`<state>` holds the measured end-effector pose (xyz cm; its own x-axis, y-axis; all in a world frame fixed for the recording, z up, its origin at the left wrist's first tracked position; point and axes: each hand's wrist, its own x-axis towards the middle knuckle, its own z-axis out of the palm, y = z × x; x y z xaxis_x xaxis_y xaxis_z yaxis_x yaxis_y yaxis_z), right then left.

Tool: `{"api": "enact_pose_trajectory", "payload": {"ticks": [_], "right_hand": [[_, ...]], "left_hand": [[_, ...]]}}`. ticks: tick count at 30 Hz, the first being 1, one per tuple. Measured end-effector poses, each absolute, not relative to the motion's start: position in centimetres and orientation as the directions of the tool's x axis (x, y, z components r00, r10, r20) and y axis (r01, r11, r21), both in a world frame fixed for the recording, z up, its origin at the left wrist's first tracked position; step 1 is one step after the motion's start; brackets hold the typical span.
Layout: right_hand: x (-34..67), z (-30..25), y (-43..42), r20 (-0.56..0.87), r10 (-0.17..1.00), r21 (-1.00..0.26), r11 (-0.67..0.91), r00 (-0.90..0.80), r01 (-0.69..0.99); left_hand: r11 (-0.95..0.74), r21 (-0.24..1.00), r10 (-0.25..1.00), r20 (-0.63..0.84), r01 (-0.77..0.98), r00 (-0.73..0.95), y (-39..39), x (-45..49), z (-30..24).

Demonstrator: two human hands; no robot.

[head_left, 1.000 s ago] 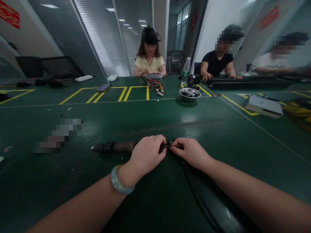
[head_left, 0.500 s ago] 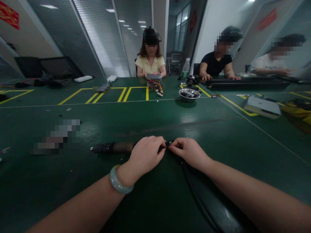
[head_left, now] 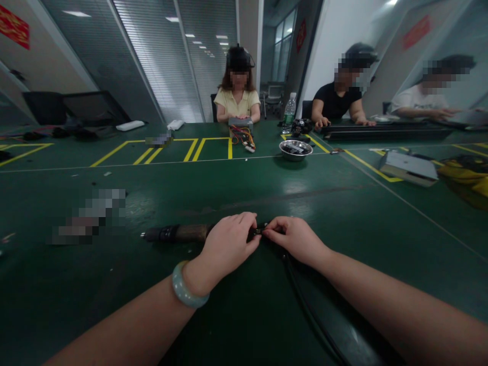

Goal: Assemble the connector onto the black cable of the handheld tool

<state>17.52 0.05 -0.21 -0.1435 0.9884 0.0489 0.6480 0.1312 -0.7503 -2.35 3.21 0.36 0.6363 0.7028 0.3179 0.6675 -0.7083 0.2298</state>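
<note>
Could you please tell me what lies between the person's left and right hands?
In the head view, a small dark part lies between the left hand and right hand, too small there to identify.

This looks like an office room used as an electronics workshop: tall glass partitions with pale slatted blinds (head_left: pixel 152 56) enclose a broad green-topped table (head_left: pixel 160 185) marked with yellow tape lines (head_left: pixel 230 149), bearing a grey metal box with coloured wires (head_left: pixel 240 122) and a shiny round steel bowl (head_left: pixel 296 158) of small dark parts.
</note>
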Motion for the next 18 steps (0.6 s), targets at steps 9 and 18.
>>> {"api": "enact_pose_trajectory", "payload": {"ticks": [9,18], "right_hand": [[17.78,-0.46,0.11,0.02,0.986,-0.754,0.124,-0.167,0.645],[17.73,-0.64,0.2,0.024,0.987,-0.747,0.123,-0.158,0.653]], "left_hand": [[-0.74,0.235,0.671,0.31,0.63,0.673,3.45,-2.37,0.48],[-0.726,0.225,0.687,0.298,0.65,0.663,3.36,-2.39,0.27]]}}
